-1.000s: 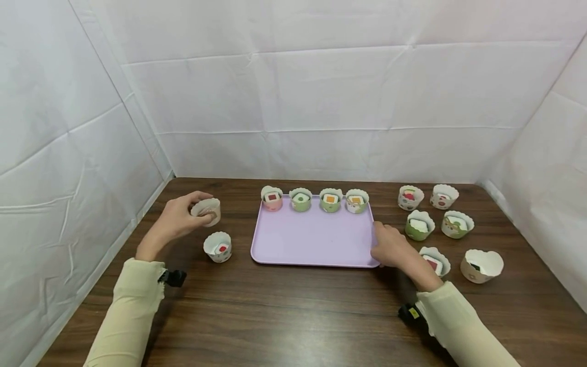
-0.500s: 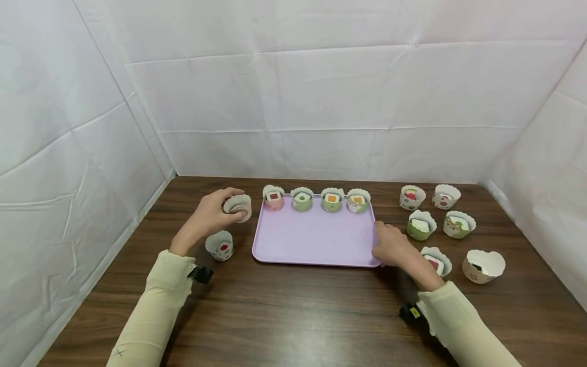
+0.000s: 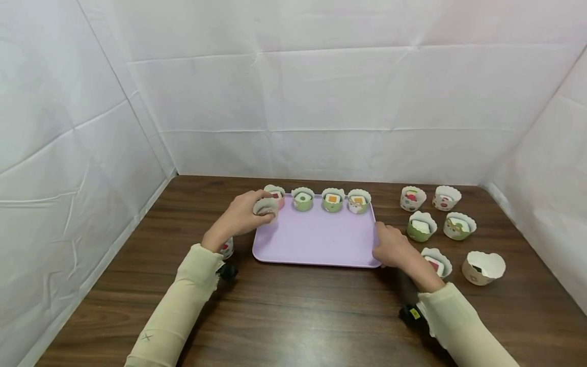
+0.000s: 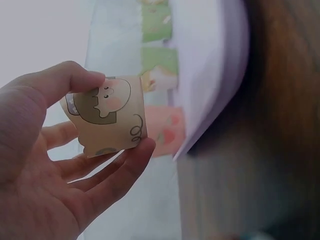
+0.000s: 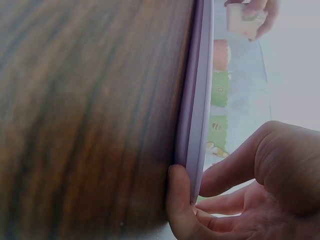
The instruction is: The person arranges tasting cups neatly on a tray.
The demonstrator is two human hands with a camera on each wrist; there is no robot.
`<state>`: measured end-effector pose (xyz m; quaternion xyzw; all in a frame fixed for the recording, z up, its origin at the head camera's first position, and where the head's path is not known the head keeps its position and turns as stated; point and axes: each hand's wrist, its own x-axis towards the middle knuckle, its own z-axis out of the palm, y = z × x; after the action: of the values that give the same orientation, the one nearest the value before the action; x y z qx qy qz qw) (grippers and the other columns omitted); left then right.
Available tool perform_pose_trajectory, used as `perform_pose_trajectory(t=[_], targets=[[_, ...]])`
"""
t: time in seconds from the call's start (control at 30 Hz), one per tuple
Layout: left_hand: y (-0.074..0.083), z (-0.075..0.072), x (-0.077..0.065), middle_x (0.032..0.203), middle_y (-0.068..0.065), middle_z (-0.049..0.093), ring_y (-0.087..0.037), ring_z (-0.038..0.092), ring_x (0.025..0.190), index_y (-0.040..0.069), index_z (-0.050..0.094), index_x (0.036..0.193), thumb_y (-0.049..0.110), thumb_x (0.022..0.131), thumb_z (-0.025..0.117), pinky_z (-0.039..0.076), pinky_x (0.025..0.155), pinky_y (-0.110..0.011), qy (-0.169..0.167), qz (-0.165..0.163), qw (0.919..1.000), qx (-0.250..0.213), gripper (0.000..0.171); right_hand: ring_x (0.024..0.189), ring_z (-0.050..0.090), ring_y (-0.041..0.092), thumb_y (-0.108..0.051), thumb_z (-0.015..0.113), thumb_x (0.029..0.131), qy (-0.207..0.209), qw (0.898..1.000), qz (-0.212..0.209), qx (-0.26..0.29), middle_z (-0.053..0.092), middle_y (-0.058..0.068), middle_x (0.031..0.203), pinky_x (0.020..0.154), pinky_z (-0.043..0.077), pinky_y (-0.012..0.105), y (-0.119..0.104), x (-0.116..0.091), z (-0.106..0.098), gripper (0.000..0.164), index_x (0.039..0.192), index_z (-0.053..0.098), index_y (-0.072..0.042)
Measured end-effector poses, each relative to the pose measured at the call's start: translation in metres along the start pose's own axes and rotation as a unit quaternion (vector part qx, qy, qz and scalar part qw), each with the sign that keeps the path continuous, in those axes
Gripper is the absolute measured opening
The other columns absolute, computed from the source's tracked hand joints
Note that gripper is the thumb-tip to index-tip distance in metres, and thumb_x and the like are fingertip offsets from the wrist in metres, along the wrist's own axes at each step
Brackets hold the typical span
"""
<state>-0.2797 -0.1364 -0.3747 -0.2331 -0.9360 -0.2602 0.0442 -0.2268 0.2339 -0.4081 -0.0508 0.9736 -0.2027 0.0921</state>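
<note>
My left hand [image 3: 239, 214] holds a pale paper baking cup [image 4: 112, 120] between thumb and fingers, above the left back part of the lilac tray [image 3: 316, 242]. A cartoon face is printed on the cup's side. Behind it in the head view, a pink baking cup [image 3: 277, 192] is partly covered. Green baking cups [image 3: 302, 200] continue the row along the tray's back edge, each with a small white-topped piece inside. My right hand [image 3: 392, 245] grips the tray's right edge near the front corner; the right wrist view shows thumb and fingers around the rim [image 5: 202, 95].
Several filled baking cups [image 3: 420, 227] stand in two columns on the dark wooden table [image 3: 293, 311], right of the tray. One more cup [image 3: 227, 248], left of the tray, is mostly hidden by my left wrist. White cloth [image 3: 321, 92] hangs at the back and sides.
My left hand has carried the pale baking cup rightward, from the table's left side to over the tray's left part. My right hand has stayed on the tray's edge.
</note>
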Motion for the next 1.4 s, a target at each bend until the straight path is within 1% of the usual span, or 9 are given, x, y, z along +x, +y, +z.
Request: perform_pose_trajectory(t=[0.1,0.3,0.4,0.63,0.83,1.0,1.07,1.2,1.4], targets=[[0.002,0.007,0.003,0.119,-0.009,0.062,-0.024,0.056,0.105,0.012,0.055,0.132,0.034,0.085,0.070,0.048,0.089,-0.043,-0.012,0.002,0.9999,0.008,0.054,0.072,0.059,0.024,-0.002,0.054,0.078,0.005,1.000,-0.006,-0.003,0.047,0.036,0.123,0.048,0.052,0.026,0.001,0.000,0.000,0.067,0.138,0.029,0.015],[0.002,0.016,0.005,0.112,-0.010,0.064,-0.025,0.057,0.097,0.010,0.055,0.132,0.032,0.084,0.072,0.048,0.083,-0.043,-0.025,0.007,0.9993,0.028,0.056,0.076,0.059,0.027,-0.003,0.054,0.078,0.013,1.000,-0.014,-0.009,0.048,0.036,0.121,0.051,0.052,0.026,0.001,0.000,0.000,0.067,0.137,0.030,0.015],[0.003,0.018,0.005,0.114,-0.010,0.065,-0.028,0.059,0.103,0.008,0.055,0.133,0.031,0.084,0.073,0.049,0.088,-0.045,-0.031,0.014,0.9989,0.031,0.057,0.077,0.059,0.028,-0.003,0.054,0.078,0.016,1.000,-0.012,-0.012,0.049,0.035,0.121,0.052,0.052,0.026,0.001,-0.001,0.001,0.066,0.137,0.031,0.015],[0.003,0.020,0.002,0.124,-0.014,0.062,-0.031,0.056,0.114,0.011,0.051,0.139,0.030,0.085,0.072,0.047,0.095,-0.049,-0.046,-0.002,0.9983,0.036,0.061,0.080,0.060,0.030,-0.003,0.054,0.077,0.019,1.000,-0.015,-0.013,0.048,0.036,0.123,0.054,0.053,0.028,0.000,-0.001,0.000,0.067,0.137,0.031,0.015],[0.004,0.020,0.002,0.122,-0.014,0.061,-0.030,0.055,0.111,0.014,0.048,0.141,0.028,0.084,0.072,0.048,0.091,-0.048,-0.052,-0.010,0.9979,0.037,0.063,0.082,0.060,0.031,-0.003,0.055,0.077,0.027,0.999,-0.020,-0.025,0.051,0.035,0.120,0.058,0.053,0.030,0.000,0.000,0.000,0.065,0.135,0.034,0.015],[0.005,0.019,0.002,0.120,-0.013,0.060,-0.029,0.055,0.107,0.013,0.046,0.142,0.024,0.084,0.072,0.048,0.087,-0.045,-0.063,-0.010,0.9970,0.043,0.065,0.080,0.060,0.029,-0.004,0.055,0.077,0.027,0.999,-0.018,-0.028,0.052,0.034,0.119,0.057,0.053,0.029,0.001,0.000,0.001,0.064,0.134,0.035,0.015],[0.005,0.019,0.001,0.120,-0.014,0.060,-0.028,0.055,0.106,0.014,0.046,0.142,0.023,0.084,0.073,0.048,0.086,-0.044,-0.064,-0.009,0.9969,0.044,0.065,0.077,0.060,0.027,-0.003,0.054,0.077,0.022,0.999,-0.015,-0.021,0.050,0.035,0.120,0.054,0.052,0.027,0.001,-0.001,0.001,0.065,0.136,0.033,0.016],[0.006,0.018,0.002,0.119,-0.014,0.059,-0.027,0.054,0.102,0.014,0.046,0.143,0.024,0.084,0.072,0.049,0.084,-0.042,-0.067,-0.013,0.9966,0.046,0.065,0.079,0.059,0.028,-0.003,0.054,0.077,0.021,0.999,-0.015,-0.020,0.050,0.036,0.120,0.054,0.052,0.028,0.001,-0.001,0.001,0.066,0.136,0.032,0.016],[0.007,0.017,0.000,0.121,-0.013,0.057,-0.027,0.053,0.105,0.016,0.043,0.144,0.024,0.083,0.073,0.049,0.086,-0.042,-0.072,-0.023,0.9962,0.043,0.068,0.081,0.059,0.030,-0.003,0.054,0.077,0.020,1.000,-0.013,-0.020,0.050,0.036,0.121,0.054,0.052,0.027,0.000,0.000,0.001,0.066,0.137,0.032,0.016]])
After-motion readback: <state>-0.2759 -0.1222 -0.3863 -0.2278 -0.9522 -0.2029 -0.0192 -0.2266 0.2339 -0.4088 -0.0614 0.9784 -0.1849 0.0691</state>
